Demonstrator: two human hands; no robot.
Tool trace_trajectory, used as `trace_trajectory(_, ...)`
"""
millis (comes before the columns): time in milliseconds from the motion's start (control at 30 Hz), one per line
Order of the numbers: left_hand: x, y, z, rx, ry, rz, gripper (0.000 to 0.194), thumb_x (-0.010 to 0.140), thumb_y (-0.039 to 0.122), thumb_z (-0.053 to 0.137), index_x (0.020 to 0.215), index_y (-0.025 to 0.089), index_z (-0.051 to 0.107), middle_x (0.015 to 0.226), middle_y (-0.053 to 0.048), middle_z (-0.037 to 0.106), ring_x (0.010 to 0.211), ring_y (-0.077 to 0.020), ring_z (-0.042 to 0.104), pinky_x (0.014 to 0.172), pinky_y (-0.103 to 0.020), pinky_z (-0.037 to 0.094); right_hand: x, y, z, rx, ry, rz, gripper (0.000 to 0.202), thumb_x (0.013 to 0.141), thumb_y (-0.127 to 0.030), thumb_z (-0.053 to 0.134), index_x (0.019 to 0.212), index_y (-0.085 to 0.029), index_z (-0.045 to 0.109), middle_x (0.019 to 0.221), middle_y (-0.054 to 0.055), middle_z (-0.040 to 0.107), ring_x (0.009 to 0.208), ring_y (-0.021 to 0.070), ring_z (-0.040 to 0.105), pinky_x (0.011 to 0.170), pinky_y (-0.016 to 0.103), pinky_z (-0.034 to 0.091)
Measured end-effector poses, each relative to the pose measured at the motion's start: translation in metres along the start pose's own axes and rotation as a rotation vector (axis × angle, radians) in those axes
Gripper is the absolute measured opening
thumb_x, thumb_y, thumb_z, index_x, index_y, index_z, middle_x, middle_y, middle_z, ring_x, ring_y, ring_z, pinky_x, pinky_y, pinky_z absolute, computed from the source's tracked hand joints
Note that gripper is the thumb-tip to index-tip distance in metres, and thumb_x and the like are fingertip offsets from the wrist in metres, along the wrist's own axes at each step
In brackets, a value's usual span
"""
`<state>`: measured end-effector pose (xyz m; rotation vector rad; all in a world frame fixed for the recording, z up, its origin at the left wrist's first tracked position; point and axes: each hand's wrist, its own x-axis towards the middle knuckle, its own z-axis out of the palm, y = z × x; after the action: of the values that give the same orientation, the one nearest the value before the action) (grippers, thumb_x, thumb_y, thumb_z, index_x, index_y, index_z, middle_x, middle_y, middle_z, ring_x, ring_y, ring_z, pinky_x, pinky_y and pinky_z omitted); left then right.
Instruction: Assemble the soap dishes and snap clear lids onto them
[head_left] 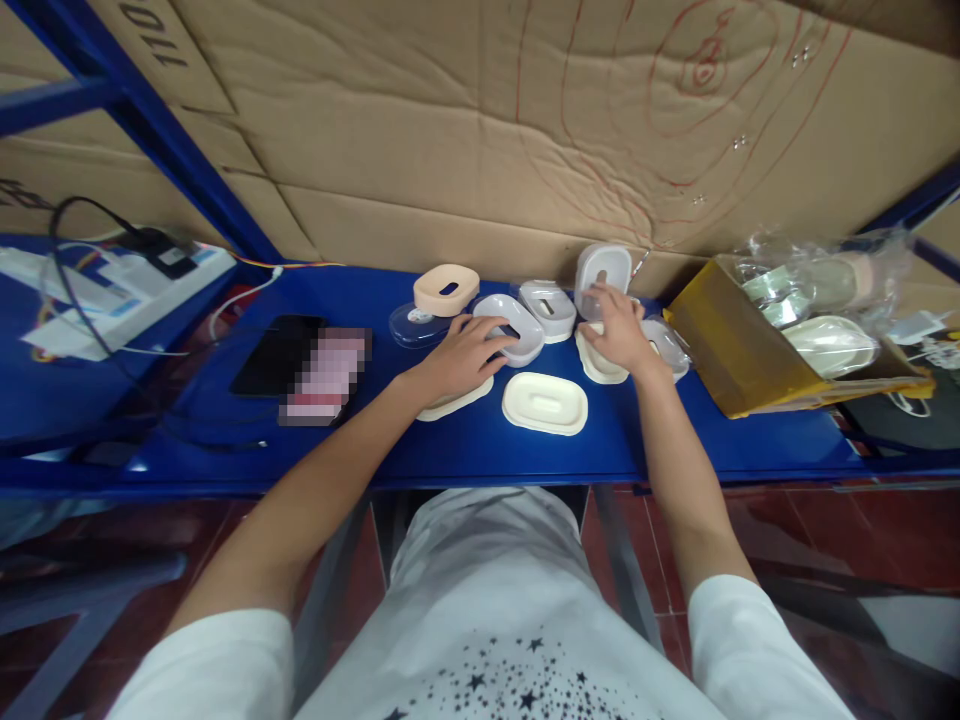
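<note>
My left hand [466, 355] reaches over the left rim of a white oval holder [529, 340] with a slot in its middle, fingers and thumb on it. A cream oval piece [454, 402] lies partly under that hand. My right hand [619, 325] has its fingers on the lower edge of another white slotted oval holder [600, 262], which is tilted up near the cardboard. Below this hand lies a cream oval piece [600, 368], partly covered. Between the hands are a white box-shaped holder [551, 312] and, nearer me, a cream oval lid [545, 403].
A peach slotted holder [446, 290] and a clear oval cover [412, 328] stand at left, with another clear cover [670, 345] at right. An open carton [739, 345] holds plastic-wrapped pieces. A phone [326, 375] and power strip [127, 300] lie left; cardboard [390, 130] rises behind.
</note>
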<state>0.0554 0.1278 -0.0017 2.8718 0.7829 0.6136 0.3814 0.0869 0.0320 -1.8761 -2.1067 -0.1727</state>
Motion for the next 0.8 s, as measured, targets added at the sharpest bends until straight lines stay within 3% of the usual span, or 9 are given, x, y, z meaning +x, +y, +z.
trace_trajectory(133, 0.000, -0.001, 0.001, 0.021, -0.002, 0.003, 0.040, 0.111, 0.029, 0.045, 0.140, 0.021, 0.071, 0.155, -0.019, 0.058, 0.148, -0.0351, 0.051, 0.123, -0.061, 0.032, 0.000, -0.021, 0.022, 0.020, -0.118, -0.138, 0.057, 0.099, -0.032, 0.061, 0.156, -0.022, 0.056, 0.178, 0.016, 0.034, 0.159, 0.0429, 0.034, 0.122, 0.072, 0.027)
trace_trajectory(267, -0.002, -0.002, 0.001, 0.029, -0.003, 0.012, 0.040, 0.111, 0.031, 0.044, 0.140, 0.021, 0.071, 0.154, -0.018, 0.059, 0.145, -0.0344, 0.052, 0.121, -0.057, 0.034, 0.006, -0.030, 0.024, 0.063, -0.066, -0.149, 0.037, 0.104, -0.031, 0.058, 0.137, -0.021, 0.071, 0.162, 0.018, 0.055, 0.150, 0.0397, 0.047, 0.122, 0.063, 0.035)
trace_trajectory(367, -0.002, -0.001, 0.001, 0.033, -0.001, 0.018, 0.042, 0.112, 0.031, 0.042, 0.142, 0.022, 0.070, 0.155, -0.017, 0.059, 0.144, -0.0345, 0.053, 0.121, -0.058, 0.034, 0.007, -0.024, 0.005, 0.181, 0.048, -0.152, 0.035, 0.109, -0.037, 0.050, 0.129, -0.020, 0.074, 0.148, 0.017, 0.065, 0.139, 0.0333, 0.059, 0.116, 0.051, 0.046)
trace_trajectory(433, -0.002, -0.002, 0.002, 0.026, 0.007, 0.012, 0.043, 0.112, 0.031, 0.041, 0.141, 0.023, 0.071, 0.155, -0.017, 0.058, 0.142, -0.0349, 0.054, 0.121, -0.059, 0.033, -0.002, -0.015, -0.013, 0.201, 0.138, -0.085, 0.039, 0.111, -0.043, 0.045, 0.128, -0.020, 0.073, 0.140, 0.016, 0.069, 0.131, 0.0309, 0.064, 0.111, 0.046, 0.050)
trace_trajectory(500, -0.001, -0.004, 0.003, 0.015, 0.020, 0.001, 0.042, 0.112, 0.032, 0.042, 0.138, 0.023, 0.074, 0.155, -0.016, 0.059, 0.140, -0.0353, 0.056, 0.121, -0.059, 0.033, -0.022, -0.004, -0.029, 0.118, 0.152, 0.081, 0.042, 0.111, -0.048, 0.043, 0.126, -0.021, 0.072, 0.127, 0.015, 0.075, 0.119, 0.0316, 0.069, 0.104, 0.045, 0.053)
trace_trajectory(567, -0.001, -0.007, 0.004, 0.003, 0.031, -0.009, 0.041, 0.111, 0.033, 0.044, 0.134, 0.022, 0.076, 0.154, -0.016, 0.060, 0.138, -0.0361, 0.058, 0.121, -0.060, 0.034, -0.048, 0.008, -0.035, -0.043, 0.076, 0.278, 0.043, 0.110, -0.049, 0.044, 0.126, -0.021, 0.073, 0.120, 0.016, 0.078, 0.111, 0.0344, 0.072, 0.099, 0.048, 0.054)
trace_trajectory(633, -0.001, -0.008, 0.005, -0.005, 0.035, -0.014, 0.041, 0.111, 0.035, 0.044, 0.132, 0.021, 0.077, 0.154, -0.017, 0.061, 0.138, -0.0375, 0.057, 0.120, -0.061, 0.035, -0.073, 0.019, -0.030, -0.193, -0.008, 0.390, 0.044, 0.108, -0.046, 0.047, 0.134, -0.018, 0.070, 0.129, 0.020, 0.076, 0.117, 0.0384, 0.070, 0.100, 0.053, 0.052)
trace_trajectory(700, -0.001, -0.008, 0.006, -0.014, 0.032, -0.011, 0.042, 0.111, 0.036, 0.045, 0.132, 0.020, 0.077, 0.154, -0.018, 0.060, 0.139, -0.0380, 0.056, 0.120, -0.061, 0.035, -0.089, 0.028, -0.020, -0.262, -0.061, 0.385, 0.049, 0.108, -0.041, 0.045, 0.145, -0.015, 0.063, 0.140, 0.023, 0.071, 0.129, 0.0409, 0.065, 0.105, 0.057, 0.050)
trace_trajectory(800, -0.001, -0.006, 0.006, -0.020, 0.031, 0.010, 0.041, 0.111, 0.036, 0.045, 0.134, 0.020, 0.076, 0.155, -0.018, 0.060, 0.141, -0.0368, 0.055, 0.120, -0.060, 0.036, -0.097, 0.036, -0.006, -0.269, -0.105, 0.323, 0.052, 0.108, -0.035, 0.038, 0.150, -0.013, 0.059, 0.141, 0.024, 0.071, 0.133, 0.0419, 0.062, 0.106, 0.061, 0.048)
